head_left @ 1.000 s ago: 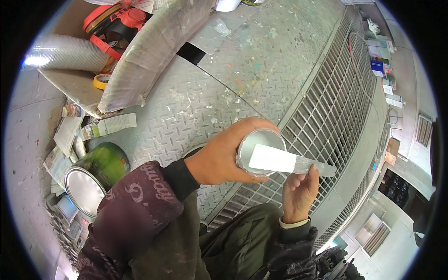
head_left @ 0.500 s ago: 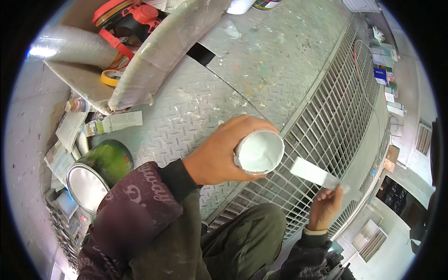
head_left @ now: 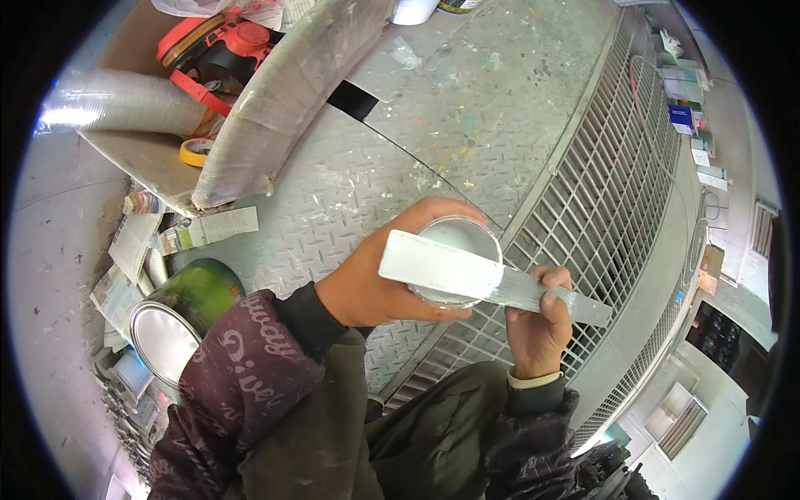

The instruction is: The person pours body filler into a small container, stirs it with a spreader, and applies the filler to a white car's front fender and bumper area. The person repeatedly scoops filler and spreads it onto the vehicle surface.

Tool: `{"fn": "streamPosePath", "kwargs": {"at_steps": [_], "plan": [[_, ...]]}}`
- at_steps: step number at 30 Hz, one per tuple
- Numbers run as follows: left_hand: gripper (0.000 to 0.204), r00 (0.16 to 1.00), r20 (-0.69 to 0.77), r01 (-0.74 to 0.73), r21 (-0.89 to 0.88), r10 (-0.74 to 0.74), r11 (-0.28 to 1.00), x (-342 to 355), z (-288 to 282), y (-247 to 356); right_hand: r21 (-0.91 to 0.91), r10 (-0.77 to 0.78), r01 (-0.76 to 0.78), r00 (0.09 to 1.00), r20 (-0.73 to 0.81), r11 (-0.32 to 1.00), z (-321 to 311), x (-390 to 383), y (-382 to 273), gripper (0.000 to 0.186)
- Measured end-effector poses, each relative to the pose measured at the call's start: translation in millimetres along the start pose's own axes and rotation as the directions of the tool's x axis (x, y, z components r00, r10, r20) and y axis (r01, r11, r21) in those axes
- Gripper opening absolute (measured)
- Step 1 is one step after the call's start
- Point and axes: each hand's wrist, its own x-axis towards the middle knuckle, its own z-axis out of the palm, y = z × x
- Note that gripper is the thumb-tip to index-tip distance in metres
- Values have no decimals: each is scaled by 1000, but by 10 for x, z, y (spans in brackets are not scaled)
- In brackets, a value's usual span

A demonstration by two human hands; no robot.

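My left hand (head_left: pixel 379 271) wraps round a clear plastic cup (head_left: pixel 493 236) holding white paint (head_left: pixel 454 232). A flat stirring stick (head_left: pixel 437 262) lies across the cup's mouth, its left half thickly coated in white and its right half grey and smeared. Fingers and thumb of my right hand (head_left: pixel 537 325) pinch the stick by the grey part, near its right end. The stick's coated end reaches past the cup's left rim, over my left hand. Part of the cup's opening is hidden beneath the stick.
A green paint can (head_left: pixel 200 287) stands at the left by newspaper sheets (head_left: pixel 133 246). Behind it, a cardboard box (head_left: pixel 275 108) holds a red respirator mask (head_left: pixel 225 46), stacked clear cups (head_left: pixel 125 102) and yellow tape (head_left: pixel 195 152). Metal grating (head_left: pixel 592 175) borders the tread-plate floor (head_left: pixel 333 208) on the right.
My right hand has moved left and up, bringing the stick from beside the cup to across its mouth. The left hand keeps its hold, with the cup shifted slightly left.
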Motion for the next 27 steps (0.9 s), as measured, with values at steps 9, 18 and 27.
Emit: {"fn": "streamPosePath", "kwargs": {"at_steps": [9,18,27], "plan": [[80,996,35,-84,153,80,985,-41,-89,205,-177,-70,60,996,-50,982,-430,-172,-229,28],[83,991,-132,54,325,-12,944,-155,-289,-237,-257,-94,36,971,-219,966,-1017,-451,-370,23],[90,907,-387,247,169,-166,954,-164,-824,-881,220,62,23,927,-370,975,-901,-697,72,37]]}}
